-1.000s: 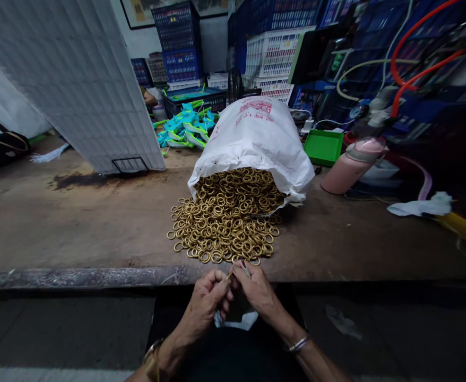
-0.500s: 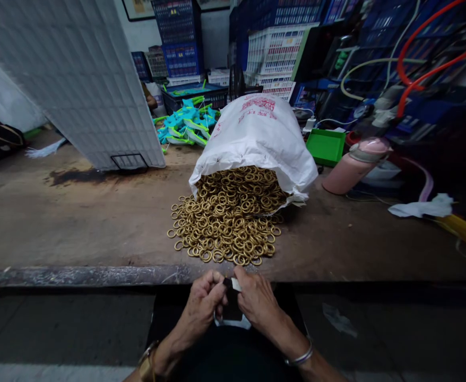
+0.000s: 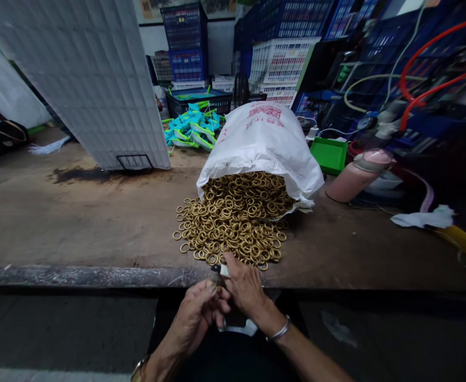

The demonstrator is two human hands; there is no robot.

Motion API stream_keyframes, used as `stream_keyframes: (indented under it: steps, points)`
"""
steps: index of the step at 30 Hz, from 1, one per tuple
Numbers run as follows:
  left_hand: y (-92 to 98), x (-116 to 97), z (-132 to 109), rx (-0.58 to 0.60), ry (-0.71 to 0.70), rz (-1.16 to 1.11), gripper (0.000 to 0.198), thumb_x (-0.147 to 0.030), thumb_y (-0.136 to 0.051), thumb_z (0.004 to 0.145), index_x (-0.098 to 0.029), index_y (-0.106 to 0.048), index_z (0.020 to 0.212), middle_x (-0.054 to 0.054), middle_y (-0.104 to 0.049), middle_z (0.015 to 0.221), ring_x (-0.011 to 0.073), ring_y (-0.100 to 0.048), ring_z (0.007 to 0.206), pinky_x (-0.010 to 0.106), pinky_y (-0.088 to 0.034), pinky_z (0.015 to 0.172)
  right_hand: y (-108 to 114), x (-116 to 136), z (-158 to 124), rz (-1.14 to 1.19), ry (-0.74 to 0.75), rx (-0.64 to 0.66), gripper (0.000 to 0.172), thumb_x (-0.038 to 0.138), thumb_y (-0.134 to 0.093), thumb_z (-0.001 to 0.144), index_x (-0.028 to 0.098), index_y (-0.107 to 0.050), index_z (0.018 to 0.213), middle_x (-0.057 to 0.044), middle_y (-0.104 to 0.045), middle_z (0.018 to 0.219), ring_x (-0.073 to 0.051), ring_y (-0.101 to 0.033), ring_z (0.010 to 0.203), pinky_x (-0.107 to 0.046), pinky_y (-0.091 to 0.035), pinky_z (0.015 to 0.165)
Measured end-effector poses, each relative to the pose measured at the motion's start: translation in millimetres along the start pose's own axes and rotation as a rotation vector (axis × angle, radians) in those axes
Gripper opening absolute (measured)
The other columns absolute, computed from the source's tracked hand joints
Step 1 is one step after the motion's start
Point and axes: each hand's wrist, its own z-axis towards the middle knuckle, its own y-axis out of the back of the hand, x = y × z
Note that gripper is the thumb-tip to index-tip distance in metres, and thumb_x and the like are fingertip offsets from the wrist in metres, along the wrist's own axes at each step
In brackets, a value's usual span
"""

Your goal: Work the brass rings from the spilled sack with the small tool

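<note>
My left hand (image 3: 199,313) is closed in a pinch below the table's front edge. Between its thumb and finger a gold-coloured ring (image 3: 219,289) shows in small part. Just above and to the right, my right hand (image 3: 246,284) grips a small tool with a white body and a black tip (image 3: 220,269); its exact kind is unclear. The tip points left, near the front of a heap of gold-coloured rings (image 3: 233,228). These rings spill from a white woven sack (image 3: 265,140) lying on its side, mouth towards me.
The wooden table (image 3: 77,223) has a worn front edge. A grey ribbed panel (image 3: 109,95) stands at left. Turquoise and lime pieces (image 3: 195,127) lie behind the sack. At right are a green tray (image 3: 328,154), a pink bottle (image 3: 358,175) and orange hoses (image 3: 420,101). Stacked crates (image 3: 283,61) fill the back.
My right hand has moved up and left with the tool, towards the rings. My left hand has dropped slightly and the tool's tip is now apart from it. The view has shifted a little.
</note>
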Motion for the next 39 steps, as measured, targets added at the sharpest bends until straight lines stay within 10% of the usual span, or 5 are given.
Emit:
stream_keyframes:
  steps: [11, 16, 23, 39]
  points:
    - [13.9, -7, 7, -0.044, 0.064, -0.288, 0.019, -0.028, -0.061, 0.072, -0.012, -0.054, 0.064, 0.001, -0.054, 0.066, 0.0083, -0.051, 0.056, 0.019, -0.041, 0.046, -7, -3, 12, 0.04, -0.072, -0.052, 0.02, 0.01, -0.041, 0.075, 0.021, -0.053, 0.088, -0.002, -0.062, 0.071, -0.014, -0.055, 0.063, -0.025, -0.026, 0.056]
    - [9.0, -7, 20, -0.131, -0.015, -0.151, 0.02, -0.03, -0.065, 0.069, -0.014, -0.054, 0.072, -0.001, -0.054, 0.066, 0.0084, -0.05, 0.054, 0.017, -0.037, 0.041, 1, -9, 18, 0.635, -0.116, -0.168, 0.012, 0.028, -0.041, 0.08, 0.02, -0.05, 0.077, 0.001, -0.052, 0.063, -0.012, -0.048, 0.059, -0.022, -0.033, 0.056]
    - [-5.2, 4, 31, -0.168, -0.207, 0.083, 0.028, -0.039, -0.062, 0.071, -0.015, -0.055, 0.085, -0.005, -0.047, 0.056, 0.004, -0.035, 0.042, 0.015, -0.026, 0.036, 2, 10, 3, 1.378, -0.291, 0.037, 0.025, 0.044, -0.046, 0.078, 0.02, -0.043, 0.074, 0.009, -0.037, 0.05, -0.005, -0.028, 0.038, -0.019, -0.025, 0.039]
    - [2.9, -5, 22, -0.192, -0.54, 0.826, 0.014, -0.027, -0.054, 0.076, -0.016, -0.061, 0.071, 0.001, -0.059, 0.07, 0.0138, -0.051, 0.067, 0.023, -0.039, 0.064, 16, 4, 2, 0.779, -0.036, 0.0, 0.027, 0.04, -0.043, 0.081, 0.018, -0.05, 0.066, 0.005, -0.044, 0.058, -0.009, -0.04, 0.056, -0.02, -0.032, 0.054]
